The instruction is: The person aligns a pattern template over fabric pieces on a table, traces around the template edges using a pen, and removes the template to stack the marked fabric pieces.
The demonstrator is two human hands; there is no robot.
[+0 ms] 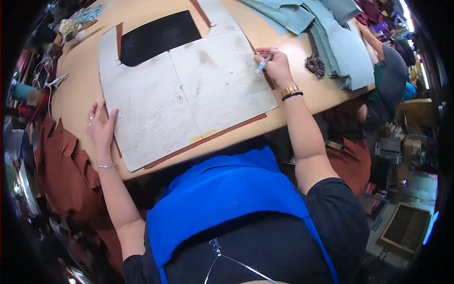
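A large pale template with pencil-like marks lies on the wooden table. Brown leather shows along its lower edge, and a black piece shows in its upper cutout. My left hand rests at the template's left edge, fingers apart, holding nothing. At the right edge, my right hand has its fingers closed round a light-coloured pen, tip pointing down to the left over the template.
Blue-green leather sheets are piled at the upper right, beside a dark crumpled item. Brown leather hangs at the left. Another person is at the table's right side. Cloths lie at the upper left.
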